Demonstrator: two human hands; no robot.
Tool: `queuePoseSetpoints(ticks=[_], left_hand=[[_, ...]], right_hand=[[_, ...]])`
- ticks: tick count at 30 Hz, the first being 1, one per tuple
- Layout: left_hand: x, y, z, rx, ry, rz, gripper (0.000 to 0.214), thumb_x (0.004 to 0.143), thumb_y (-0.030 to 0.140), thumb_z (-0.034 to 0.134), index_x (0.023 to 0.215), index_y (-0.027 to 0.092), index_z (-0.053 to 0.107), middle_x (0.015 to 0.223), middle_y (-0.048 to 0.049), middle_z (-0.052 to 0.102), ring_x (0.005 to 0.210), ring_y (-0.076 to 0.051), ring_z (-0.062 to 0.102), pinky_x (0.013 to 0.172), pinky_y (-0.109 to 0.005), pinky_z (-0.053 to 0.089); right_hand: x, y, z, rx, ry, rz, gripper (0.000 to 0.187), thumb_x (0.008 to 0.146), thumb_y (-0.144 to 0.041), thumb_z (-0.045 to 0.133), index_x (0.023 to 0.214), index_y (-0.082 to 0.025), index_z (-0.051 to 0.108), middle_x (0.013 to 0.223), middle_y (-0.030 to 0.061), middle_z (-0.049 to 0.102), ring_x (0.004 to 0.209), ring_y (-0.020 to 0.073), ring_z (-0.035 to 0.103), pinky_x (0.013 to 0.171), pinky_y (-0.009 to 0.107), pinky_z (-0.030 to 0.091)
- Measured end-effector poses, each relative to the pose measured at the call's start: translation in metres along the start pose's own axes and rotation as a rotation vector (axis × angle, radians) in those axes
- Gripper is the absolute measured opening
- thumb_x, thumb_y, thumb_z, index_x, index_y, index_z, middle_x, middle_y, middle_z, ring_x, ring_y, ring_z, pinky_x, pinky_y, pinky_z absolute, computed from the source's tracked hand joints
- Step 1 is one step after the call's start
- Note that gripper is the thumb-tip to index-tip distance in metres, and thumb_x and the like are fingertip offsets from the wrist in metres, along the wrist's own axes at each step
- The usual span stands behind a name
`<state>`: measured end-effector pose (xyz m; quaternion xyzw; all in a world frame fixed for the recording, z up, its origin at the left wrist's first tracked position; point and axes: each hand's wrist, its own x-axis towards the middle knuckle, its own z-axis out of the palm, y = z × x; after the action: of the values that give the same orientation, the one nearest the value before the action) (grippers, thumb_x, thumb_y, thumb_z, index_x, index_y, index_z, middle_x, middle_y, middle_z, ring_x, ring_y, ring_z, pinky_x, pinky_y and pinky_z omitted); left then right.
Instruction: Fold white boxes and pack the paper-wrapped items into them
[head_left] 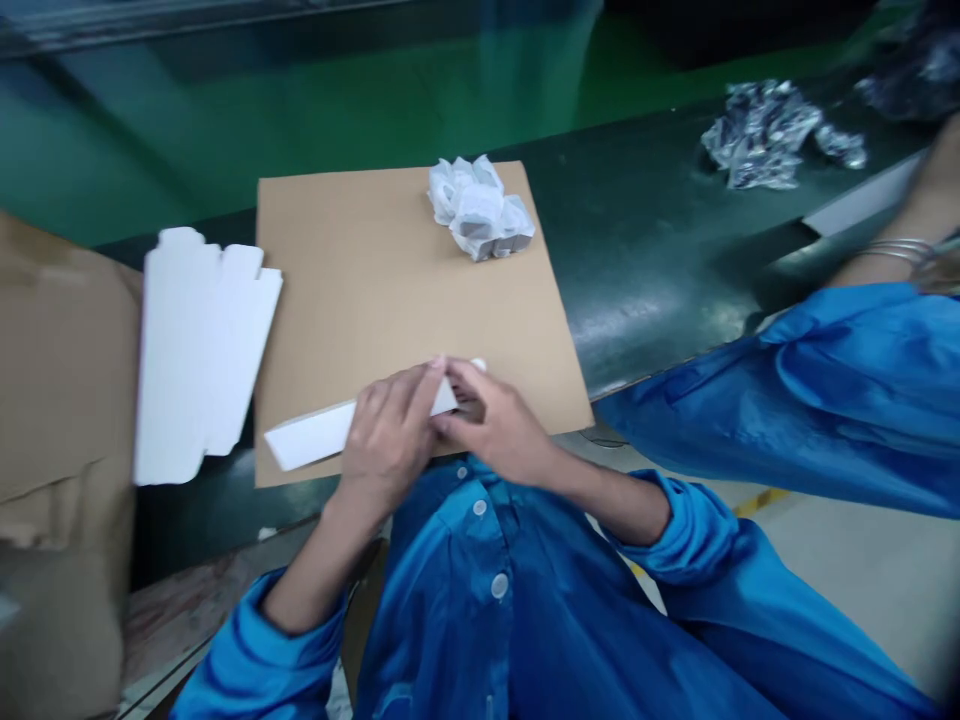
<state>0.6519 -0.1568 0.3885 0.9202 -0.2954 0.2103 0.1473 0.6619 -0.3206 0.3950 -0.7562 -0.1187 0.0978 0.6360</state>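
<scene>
A long, narrow white box (pixel 313 436) lies over the near part of a brown cardboard sheet (pixel 360 270). My left hand (pixel 394 425) is closed over the box from above, near its right end. At that same end, the fingers of my right hand (pixel 501 418) curl around a raised white flap, with thumb and fingertips close to my left hand. My fingers cover part of the box's right end. Toward the far right corner of the cardboard sit several small pieces wrapped in white tissue (pixel 480 208), bunched together.
Flat white carton blanks (pixel 199 360) lie left of the cardboard, beside a large brown carton (pixel 60 400). On the dark green worktop (pixel 637 250), crumpled silvery plastic bags (pixel 765 135) lie at the far right. A co-worker's blue sleeve and arm (pixel 847 370) reach in at the right, near another white box (pixel 862 200).
</scene>
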Motion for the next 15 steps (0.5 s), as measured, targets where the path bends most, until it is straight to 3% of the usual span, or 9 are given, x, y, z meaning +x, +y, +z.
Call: queuePoseSetpoints(ticks=[2,4,7,8,10,12,14,15], left_hand=[[0.006,0.002,-0.011,0.007,0.032,-0.009,0.069,0.094,0.032,0.058,0.154,0.021,0.026,0.137,-0.0153,0.061,0.124,-0.027,0.059,0.102,-0.039,0.043],[0.005,-0.012,-0.028,0.056,0.081,-0.11,0.073,0.092,0.039,0.061,0.154,0.024,0.026,0.148,-0.0151,0.052,0.135,-0.03,0.05,0.11,-0.044,0.038],[-0.011,-0.063,-0.052,0.187,0.106,-0.466,0.079,0.088,0.047,0.063,0.153,0.017,0.03,0.151,-0.0222,0.045,0.14,-0.04,0.042,0.113,-0.059,0.03],[-0.019,-0.084,-0.057,0.238,0.05,-0.553,0.079,0.087,0.051,0.062,0.151,0.013,0.035,0.148,-0.0266,0.046,0.137,-0.044,0.043,0.11,-0.065,0.03],[-0.034,-0.12,-0.062,0.282,-0.035,-0.624,0.072,0.086,0.051,0.062,0.144,0.012,0.045,0.135,-0.0278,0.058,0.124,-0.046,0.054,0.099,-0.067,0.041],[-0.043,-0.142,-0.063,0.298,-0.032,-0.647,0.065,0.084,0.049,0.065,0.138,0.015,0.051,0.124,-0.0243,0.065,0.113,-0.043,0.061,0.091,-0.064,0.047],[-0.043,-0.142,-0.063,0.314,0.046,-0.665,0.064,0.082,0.046,0.068,0.137,0.017,0.053,0.123,-0.0222,0.065,0.111,-0.041,0.061,0.091,-0.062,0.048],[-0.04,-0.134,-0.063,0.322,0.095,-0.663,0.067,0.082,0.045,0.069,0.139,0.016,0.051,0.125,-0.0225,0.063,0.114,-0.041,0.059,0.093,-0.063,0.047]], right_hand=[[0.008,-0.009,-0.026,-0.146,0.103,-0.027,0.047,0.083,-0.011,0.062,0.13,-0.018,0.06,0.115,0.0085,0.072,0.104,0.02,0.07,0.094,0.038,0.058],[0.017,-0.017,-0.079,-0.362,0.185,-0.088,0.038,0.082,-0.019,0.066,0.121,-0.022,0.069,0.114,0.0073,0.073,0.097,0.0222,0.071,0.085,0.039,0.058],[0.036,-0.019,-0.186,-0.718,0.416,-0.074,0.051,0.079,-0.046,0.064,0.125,-0.025,0.068,0.105,0.0068,0.076,0.094,0.0272,0.07,0.066,0.04,0.046],[0.043,-0.017,-0.218,-0.832,0.393,-0.009,0.06,0.077,-0.055,0.059,0.128,-0.023,0.066,0.106,0.0077,0.076,0.095,0.0309,0.07,0.061,0.042,0.041],[0.053,-0.013,-0.256,-1.105,0.422,0.084,0.064,0.076,-0.064,0.053,0.12,-0.021,0.07,0.104,0.0115,0.076,0.098,0.0368,0.069,0.058,0.046,0.036],[0.056,-0.012,-0.251,-1.319,0.5,0.031,0.058,0.082,-0.058,0.05,0.121,-0.02,0.07,0.119,0.0166,0.071,0.112,0.044,0.062,0.066,0.052,0.039],[0.05,-0.015,-0.205,-1.288,0.529,-0.142,0.051,0.089,-0.046,0.051,0.131,-0.019,0.064,0.133,0.0203,0.063,0.124,0.0449,0.056,0.083,0.058,0.042],[0.044,-0.018,-0.17,-1.14,0.456,-0.21,0.049,0.091,-0.041,0.052,0.135,-0.021,0.061,0.132,0.0206,0.063,0.123,0.0412,0.058,0.09,0.057,0.044]])
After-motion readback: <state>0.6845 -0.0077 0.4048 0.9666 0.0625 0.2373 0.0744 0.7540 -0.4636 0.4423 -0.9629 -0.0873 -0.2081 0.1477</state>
